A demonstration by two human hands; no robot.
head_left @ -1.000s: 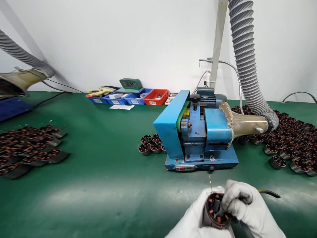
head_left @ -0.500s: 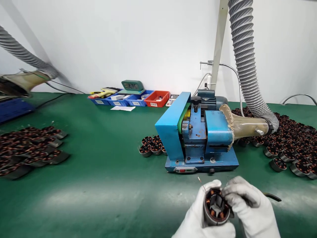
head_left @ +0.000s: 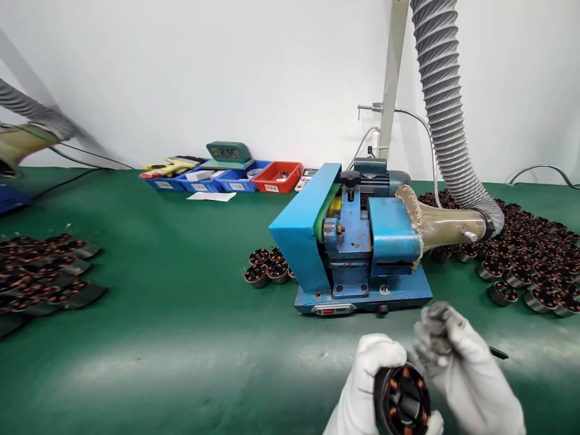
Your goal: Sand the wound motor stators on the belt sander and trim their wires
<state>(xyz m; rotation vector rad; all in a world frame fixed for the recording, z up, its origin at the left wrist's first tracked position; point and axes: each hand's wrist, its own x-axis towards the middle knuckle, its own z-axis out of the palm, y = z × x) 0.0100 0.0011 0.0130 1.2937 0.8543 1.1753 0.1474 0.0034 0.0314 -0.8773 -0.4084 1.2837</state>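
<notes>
Stator [head_left: 402,400], round, black, copper-coiled, lower right of frame | white-gloved left hand [head_left: 364,379] now grips it alone | white-gloved right hand [head_left: 457,357] drawn off, curled, blurred; can't tell if holding

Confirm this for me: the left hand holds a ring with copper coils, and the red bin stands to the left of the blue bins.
One thing is wrong: the head view shows the red bin to the right of the blue bins. The left hand does hold the ring.
</notes>
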